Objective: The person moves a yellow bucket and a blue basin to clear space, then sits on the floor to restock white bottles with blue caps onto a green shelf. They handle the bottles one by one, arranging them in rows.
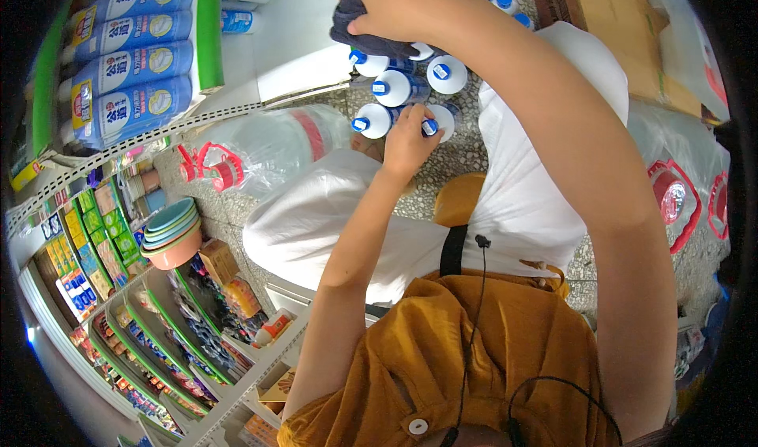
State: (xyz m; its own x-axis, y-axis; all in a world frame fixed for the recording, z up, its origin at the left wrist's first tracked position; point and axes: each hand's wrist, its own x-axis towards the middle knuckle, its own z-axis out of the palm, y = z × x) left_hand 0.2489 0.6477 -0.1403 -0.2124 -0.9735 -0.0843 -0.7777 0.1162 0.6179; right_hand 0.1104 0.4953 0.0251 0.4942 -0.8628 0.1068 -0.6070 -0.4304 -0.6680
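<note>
My left hand has its fingers around the top of a white bottle with a blue cap, which stands on the speckled floor. Further from me, my right hand grips a dark cloth beside a white shelf board. More white bottles with blue caps stand close together between the hands, among them one bottle and another bottle. Part of this group is hidden behind the cloth and my right forearm.
Blue-labelled bottles fill the shelf at the left. Large clear plastic jugs with red handles flank my legs, one jug left and another jug right. Cardboard boxes stand at the right. Stacked basins are lower left, near stocked shelves.
</note>
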